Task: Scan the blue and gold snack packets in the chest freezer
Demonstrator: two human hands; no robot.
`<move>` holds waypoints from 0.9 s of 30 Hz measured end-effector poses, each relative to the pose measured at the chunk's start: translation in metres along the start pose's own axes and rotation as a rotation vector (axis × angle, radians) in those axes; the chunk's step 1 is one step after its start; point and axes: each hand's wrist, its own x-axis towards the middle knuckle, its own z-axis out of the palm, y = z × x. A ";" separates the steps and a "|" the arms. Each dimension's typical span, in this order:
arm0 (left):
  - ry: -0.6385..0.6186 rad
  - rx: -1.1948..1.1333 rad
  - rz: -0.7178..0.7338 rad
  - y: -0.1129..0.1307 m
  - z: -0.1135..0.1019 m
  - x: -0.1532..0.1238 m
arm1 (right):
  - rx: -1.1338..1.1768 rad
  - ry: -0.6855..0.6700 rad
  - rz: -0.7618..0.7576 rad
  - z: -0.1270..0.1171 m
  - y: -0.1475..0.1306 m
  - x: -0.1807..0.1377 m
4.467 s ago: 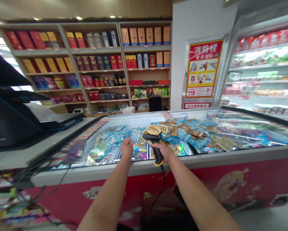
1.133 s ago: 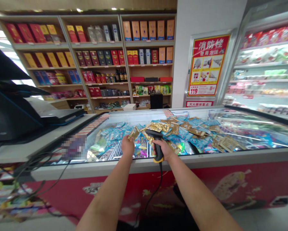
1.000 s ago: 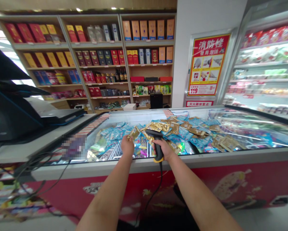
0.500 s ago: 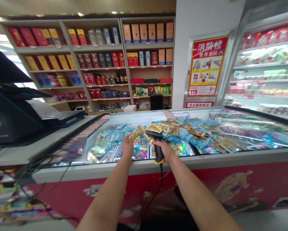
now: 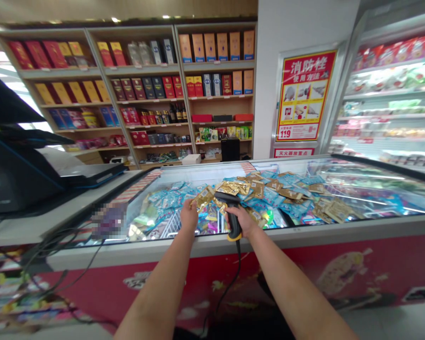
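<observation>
My left hand [image 5: 189,216] is closed on the edge of a gold packet [image 5: 203,197], held over the glass top of a chest freezer [image 5: 212,243]. In my right hand [image 5: 245,221] is a black and yellow barcode scanner [image 5: 234,222], gripped by its handle. Its head points left and forward, close to the gold packet, and its cable hangs down the freezer front. Around and behind both hands, many gold packets [image 5: 257,189] and blue packets [image 5: 274,197] lie in a loose heap on the glass. My fingertips on the packet are partly hidden.
A dark checkout machine [image 5: 17,165] stands on the counter at the left, with tangled cables [image 5: 52,250] by the freezer's corner. Shelves [image 5: 146,100] of boxed goods line the back wall. A red poster [image 5: 303,97] and a lit display fridge [image 5: 393,106] are at the right.
The view has shifted very slightly. Both hands, the gold packet and the barcode scanner keep nearly the same positions.
</observation>
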 end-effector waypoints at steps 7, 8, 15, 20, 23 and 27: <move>0.005 -0.014 0.015 -0.011 0.005 0.005 | 0.012 -0.005 -0.003 -0.001 0.002 0.002; 0.003 -0.027 0.016 -0.012 0.006 0.005 | 0.015 -0.004 -0.003 -0.001 0.002 0.003; 0.003 -0.029 0.003 -0.011 0.006 0.004 | 0.008 0.009 -0.003 -0.001 0.002 0.002; 0.016 0.001 -0.024 -0.006 0.002 0.003 | 0.013 0.018 0.001 0.001 -0.001 0.000; 0.043 0.021 -0.071 0.000 -0.002 0.001 | 0.016 0.018 -0.002 0.001 -0.001 0.000; 0.084 0.020 -0.157 0.007 -0.008 -0.003 | 0.023 0.029 -0.003 0.002 -0.001 -0.001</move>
